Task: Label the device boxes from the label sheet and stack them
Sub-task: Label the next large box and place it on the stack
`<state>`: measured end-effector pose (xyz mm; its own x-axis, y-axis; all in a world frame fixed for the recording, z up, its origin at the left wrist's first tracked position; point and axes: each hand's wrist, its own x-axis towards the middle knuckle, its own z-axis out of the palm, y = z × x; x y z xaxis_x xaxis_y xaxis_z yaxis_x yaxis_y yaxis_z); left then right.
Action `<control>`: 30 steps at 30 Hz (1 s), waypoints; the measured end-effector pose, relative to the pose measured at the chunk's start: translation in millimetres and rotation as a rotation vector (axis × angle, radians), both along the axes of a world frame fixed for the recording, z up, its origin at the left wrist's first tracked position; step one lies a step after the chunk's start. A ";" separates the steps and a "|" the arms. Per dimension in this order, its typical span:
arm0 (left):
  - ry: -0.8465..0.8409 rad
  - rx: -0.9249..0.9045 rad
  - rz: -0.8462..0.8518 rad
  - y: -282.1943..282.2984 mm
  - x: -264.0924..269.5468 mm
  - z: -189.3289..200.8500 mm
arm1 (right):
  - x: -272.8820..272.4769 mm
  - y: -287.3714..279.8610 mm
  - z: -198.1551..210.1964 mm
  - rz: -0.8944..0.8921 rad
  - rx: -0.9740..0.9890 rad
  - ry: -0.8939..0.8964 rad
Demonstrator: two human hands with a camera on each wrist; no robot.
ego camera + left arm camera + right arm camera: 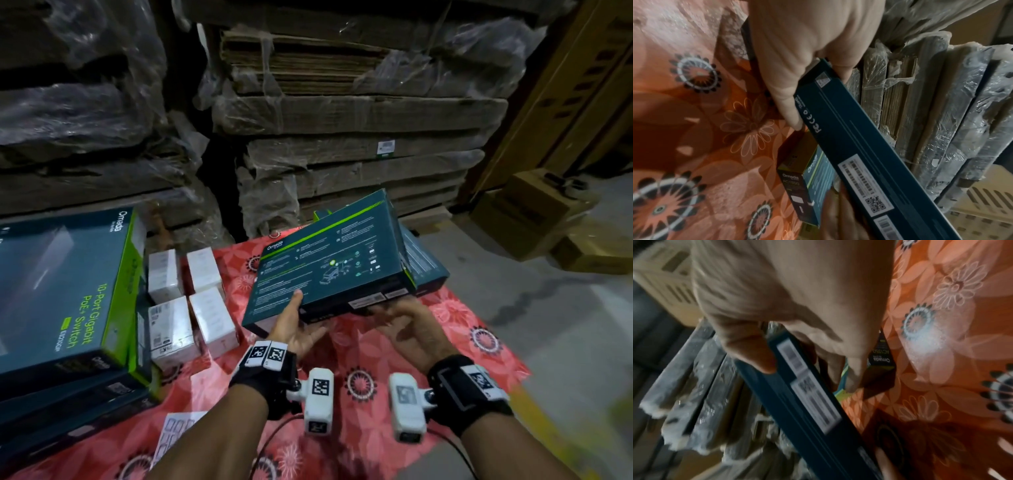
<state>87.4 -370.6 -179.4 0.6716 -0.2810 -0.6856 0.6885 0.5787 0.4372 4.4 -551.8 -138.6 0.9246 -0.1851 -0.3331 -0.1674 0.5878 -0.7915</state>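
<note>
A flat teal device box (329,260) hangs tilted above the red floral cloth (370,356), printed back face up, and both hands hold it by its near edge. My left hand (299,318) pinches the near left corner, thumb on top and fingers underneath; the left wrist view shows that hand (797,73) on the box's labelled side edge (849,146). My right hand (400,315) grips the near right part from below, with its thumb (756,356) on the side edge (807,402). The label sheet (174,435) lies on the cloth by my left forearm.
A stack of large teal switch boxes (61,291) stands at the left, with several small white boxes (191,298) beside it. More teal boxes (424,260) lie behind the held one. A small dark Omada box (803,183) lies beneath. Wrapped cardboard bundles (342,120) wall the back.
</note>
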 end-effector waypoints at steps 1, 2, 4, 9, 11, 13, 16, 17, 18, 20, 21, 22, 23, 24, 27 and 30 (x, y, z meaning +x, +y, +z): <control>-0.001 0.015 -0.014 2.4 1.0 0.0 | -2.8 -8.2 4.6 0.000 0.063 -0.023; -0.004 0.028 -0.024 4.9 2.6 -2.3 | -5.4 -14.8 13.0 -0.003 0.105 -0.045; 0.003 0.024 -0.024 10.0 5.2 -5.4 | -4.8 -26.6 22.7 -0.022 0.168 -0.085; -0.014 0.081 -0.011 19.3 7.8 -15.9 | 15.4 -37.7 36.5 0.017 -0.029 0.114; -0.028 0.129 -0.021 24.5 6.1 -20.1 | 21.7 -37.3 41.5 0.092 -0.156 0.186; -0.036 0.192 -0.046 30.0 4.9 -25.0 | 25.3 -37.3 44.3 0.091 -0.235 0.266; -0.045 0.266 -0.091 35.4 3.9 -28.0 | 25.4 -35.7 44.0 0.047 -0.323 0.394; -0.053 0.285 -0.104 36.2 4.0 -27.6 | 25.1 -34.5 41.2 0.038 -0.333 0.413; -0.064 0.306 -0.107 37.2 3.3 -26.8 | 22.9 -32.6 36.5 0.024 -0.326 0.428; -0.108 0.339 -0.084 38.1 3.8 -24.2 | 20.5 -27.3 26.9 -0.024 -0.298 0.435; -0.134 0.354 -0.071 38.4 4.1 -24.7 | 19.4 -23.2 21.6 -0.051 -0.279 0.427; -0.160 0.368 -0.066 38.6 4.5 -22.5 | 19.0 -17.8 18.4 -0.069 -0.253 0.413; -0.188 0.380 -0.065 39.1 2.8 -20.3 | 18.9 -10.9 14.9 -0.076 -0.221 0.404; -0.217 0.387 -0.071 39.4 1.0 -16.7 | 20.0 -3.4 13.2 -0.081 -0.186 0.392; -0.307 0.425 -0.094 41.7 -4.3 -9.5 | 26.0 20.0 9.4 -0.077 -0.094 0.362; -0.399 0.498 -0.099 51.0 -8.7 -9.4 | 31.4 42.7 1.2 -0.062 -0.027 0.354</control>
<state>78.7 -319.6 -188.8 0.8893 -0.0673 -0.4524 0.4567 0.1831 0.8706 35.9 -509.1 -137.4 0.7393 -0.2504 -0.6251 -0.3990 0.5849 -0.7061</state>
